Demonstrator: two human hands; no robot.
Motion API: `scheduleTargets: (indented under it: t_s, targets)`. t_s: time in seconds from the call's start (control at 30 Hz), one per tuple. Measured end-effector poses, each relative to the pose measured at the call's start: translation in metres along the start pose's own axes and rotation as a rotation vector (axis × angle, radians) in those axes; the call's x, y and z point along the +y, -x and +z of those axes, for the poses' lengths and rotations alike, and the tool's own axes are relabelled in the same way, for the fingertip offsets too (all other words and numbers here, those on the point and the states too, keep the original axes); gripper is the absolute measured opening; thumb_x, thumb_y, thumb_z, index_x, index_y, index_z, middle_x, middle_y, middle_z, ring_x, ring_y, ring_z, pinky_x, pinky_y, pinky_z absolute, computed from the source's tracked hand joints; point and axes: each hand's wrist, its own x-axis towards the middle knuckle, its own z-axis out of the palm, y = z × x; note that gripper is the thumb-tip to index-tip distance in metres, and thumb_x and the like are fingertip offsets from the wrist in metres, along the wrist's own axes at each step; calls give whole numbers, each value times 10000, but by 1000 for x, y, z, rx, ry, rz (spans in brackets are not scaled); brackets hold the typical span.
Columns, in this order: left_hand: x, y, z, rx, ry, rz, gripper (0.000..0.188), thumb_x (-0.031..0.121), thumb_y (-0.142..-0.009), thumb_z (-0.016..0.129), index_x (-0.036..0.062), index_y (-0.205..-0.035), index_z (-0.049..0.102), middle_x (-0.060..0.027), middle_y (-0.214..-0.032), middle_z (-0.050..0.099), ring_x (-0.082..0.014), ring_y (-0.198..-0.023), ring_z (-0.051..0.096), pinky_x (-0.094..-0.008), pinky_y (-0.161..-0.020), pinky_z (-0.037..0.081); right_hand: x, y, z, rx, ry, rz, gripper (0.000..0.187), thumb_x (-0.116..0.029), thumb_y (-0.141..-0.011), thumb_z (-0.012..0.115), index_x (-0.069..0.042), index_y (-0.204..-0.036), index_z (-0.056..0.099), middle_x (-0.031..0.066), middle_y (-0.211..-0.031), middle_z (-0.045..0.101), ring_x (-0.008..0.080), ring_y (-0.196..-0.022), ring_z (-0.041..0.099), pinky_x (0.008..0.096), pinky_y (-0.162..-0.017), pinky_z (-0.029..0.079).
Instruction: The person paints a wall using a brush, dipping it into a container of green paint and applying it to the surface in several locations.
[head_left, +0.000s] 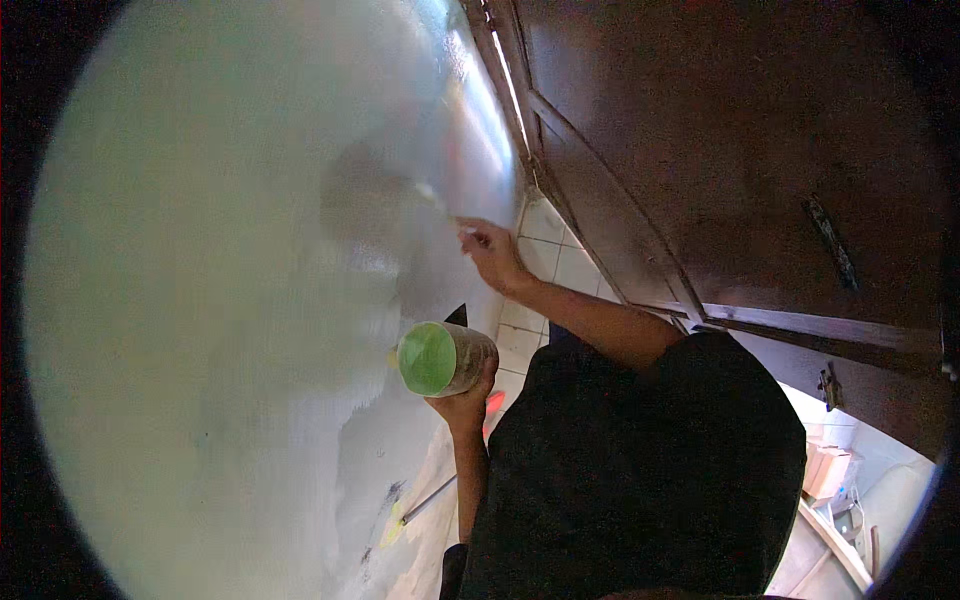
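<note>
My left hand (462, 408) is wrapped round a cylindrical container (474, 366) and holds it in front of the pale wall. Light green paint (428, 360) shows at its open mouth. Higher up, my right hand (490, 250) is closed, its fingers pinched together close to the wall. From those fingers a slim brush (432, 195) with a pale tip reaches toward the wall's surface; its outline is faint and partly blurred. A small dark pointed piece (457, 316) shows just beyond the container, and I cannot make out what it is.
The wall (200, 300) fills the left side, with a greyer patch (375, 450) low down. A dark brown door (720, 130) stands at the right. White floor tiles (540, 258) lie between. Low down are a thin rod (430, 500) and a red object (495, 402); a pinkish box (825, 472) is lower right.
</note>
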Motion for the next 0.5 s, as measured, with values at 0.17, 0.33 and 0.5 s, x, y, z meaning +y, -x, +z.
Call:
scheduleTargets:
  t_s: [0.17,0.33,0.5]
  targets:
    - [16,2,-3,-96,-254,20,948,312,-649,1012,-15,-1399,533,-158,-1328,633,-288,-1226,628,-453,-1090,495,-13,-119,-44,379,142,-54,363,-190,-1026,634,-51,-1357,692,94,-804,719,164,-693,635,350,-656,522]
    - [-2,10,-3,-10,-65,30,942,332,-657,1009,-18,-1392,535,-154,-1337,621,-292,-1217,627,-458,-1095,489,-20,-132,-14,342,99,-26,370,-204,-1024,617,27,-1306,681,149,-830,736,224,-754,698,400,-723,560]
    - [-5,13,-14,-98,-136,8,969,329,-651,1014,-20,-1407,519,-157,-1367,597,-296,-1219,621,-454,-1084,500,26,-9,31,34,144,-103,289,-197,-1033,625,-27,-1258,689,137,-848,693,196,-775,633,356,-752,529]
